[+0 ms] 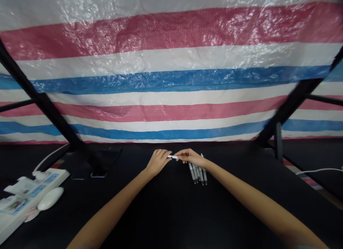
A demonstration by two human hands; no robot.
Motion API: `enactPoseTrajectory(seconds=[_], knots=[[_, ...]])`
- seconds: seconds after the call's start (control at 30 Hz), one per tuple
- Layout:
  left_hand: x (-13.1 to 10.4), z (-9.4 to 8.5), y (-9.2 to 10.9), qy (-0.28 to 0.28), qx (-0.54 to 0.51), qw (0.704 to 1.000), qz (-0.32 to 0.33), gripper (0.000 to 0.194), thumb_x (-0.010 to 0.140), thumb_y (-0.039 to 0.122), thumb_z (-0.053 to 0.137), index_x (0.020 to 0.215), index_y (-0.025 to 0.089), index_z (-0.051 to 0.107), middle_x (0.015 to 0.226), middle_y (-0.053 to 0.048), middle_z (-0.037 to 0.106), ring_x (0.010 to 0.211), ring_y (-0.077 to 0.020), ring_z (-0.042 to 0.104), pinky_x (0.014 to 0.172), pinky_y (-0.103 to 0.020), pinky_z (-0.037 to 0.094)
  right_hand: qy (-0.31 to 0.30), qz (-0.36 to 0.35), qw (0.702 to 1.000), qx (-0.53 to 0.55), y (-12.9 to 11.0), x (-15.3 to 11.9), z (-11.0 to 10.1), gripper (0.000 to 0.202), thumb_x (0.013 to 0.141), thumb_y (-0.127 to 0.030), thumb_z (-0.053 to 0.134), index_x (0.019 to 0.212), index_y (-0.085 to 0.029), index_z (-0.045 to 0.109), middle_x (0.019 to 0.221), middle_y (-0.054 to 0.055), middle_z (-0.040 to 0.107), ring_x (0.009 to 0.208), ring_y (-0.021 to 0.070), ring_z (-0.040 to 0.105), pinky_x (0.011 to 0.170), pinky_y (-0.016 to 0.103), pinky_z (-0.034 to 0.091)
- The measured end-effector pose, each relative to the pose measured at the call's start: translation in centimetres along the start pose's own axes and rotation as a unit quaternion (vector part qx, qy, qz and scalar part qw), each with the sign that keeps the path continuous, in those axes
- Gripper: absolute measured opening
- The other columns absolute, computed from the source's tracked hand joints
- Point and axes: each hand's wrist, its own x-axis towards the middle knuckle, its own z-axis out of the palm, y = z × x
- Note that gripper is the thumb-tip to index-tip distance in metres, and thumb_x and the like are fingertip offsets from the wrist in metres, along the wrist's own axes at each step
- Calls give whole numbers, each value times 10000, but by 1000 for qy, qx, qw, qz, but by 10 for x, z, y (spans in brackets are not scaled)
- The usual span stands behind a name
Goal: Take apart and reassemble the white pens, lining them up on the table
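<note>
Between my two hands, just above the black table, is a small white pen-like piece point(173, 157). The fingertips of my left hand point(158, 161) are closed on its left end. My right hand point(190, 157) pinches its right end between thumb and fingers. Several grey-and-white pens point(197, 173) lie side by side on the table below my right wrist, their dark tips pointing toward me; my right hand partly covers their far ends.
A white power strip point(57, 174) with plugged-in adapters and a white computer mouse point(50, 198) are at the left. Dark phones point(99, 170) lie near the left black post point(57, 116). Striped plastic sheeting point(171, 111) hangs behind the black table point(171, 213).
</note>
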Motion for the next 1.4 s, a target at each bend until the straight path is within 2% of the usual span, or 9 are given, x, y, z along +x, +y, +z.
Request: enactPoseTrajectory(seconds=[0.1,0.27,0.37,0.57,0.7,0.93,1.07,1.23,1.4], knots=[[0,-1,1,0,32,999,-7,280,950,279,340,980,168,595,851,-58,601,737,-167,500,669,-294,352,-21,9,1000,-10,-1,1,-1,329,766,-421,608,918,-139,682,725,21,625,505,63,425,466,200,325],[0,0,1,-7,66,997,-33,270,948,285,347,978,185,596,790,-51,558,714,-176,461,632,-295,314,-67,38,994,-80,-2,6,-7,456,841,-528,456,889,-119,651,494,-76,351,403,53,246,402,203,189],[1,0,2,-27,71,996,-41,278,949,302,342,946,183,594,764,-51,563,707,-179,474,628,-299,316,-39,-24,977,-207,-5,8,-8,446,881,-499,406,808,-128,643,528,-51,388,464,76,340,466,214,267],[1,-8,7,-93,59,992,-65,347,948,319,310,825,171,599,652,-46,604,641,-169,536,610,-279,345,-2,-131,858,-497,-9,6,-3,368,945,-395,337,892,-169,623,779,52,622,698,168,545,646,267,360],[-1,-13,9,-141,52,979,-136,391,927,383,310,825,186,632,622,-55,624,565,-160,557,523,-249,301,-5,-207,808,-552,-7,4,0,363,957,-351,312,1015,-168,621,890,98,638,846,208,545,760,319,372],[6,-16,8,-161,74,947,-270,494,904,438,304,724,178,683,647,-90,652,616,-192,609,540,-247,316,42,-171,832,-526,-6,2,-6,308,943,-307,366,1021,-213,649,936,67,682,875,216,529,812,370,339],[8,-15,8,-172,84,943,-271,488,897,401,315,722,173,710,657,-95,653,636,-189,613,562,-250,336,69,-181,829,-525,-5,-2,-3,145,867,-276,530,931,-206,640,904,55,647,904,214,514,812,351,337],[7,-15,7,-166,85,943,-275,473,893,351,317,739,172,728,678,-99,663,645,-189,611,581,-257,353,113,-191,833,-506,-2,-3,4,421,810,-440,585,1165,-217,545,1140,91,551,1065,247,450,881,395,326],[7,-15,6,-165,79,942,-281,456,883,338,331,744,165,730,680,-101,666,651,-192,612,581,-260,347,98,-169,834,-516,0,-3,3,193,891,-347,480,902,-214,620,1024,66,573,1004,225,454,849,383,337]])
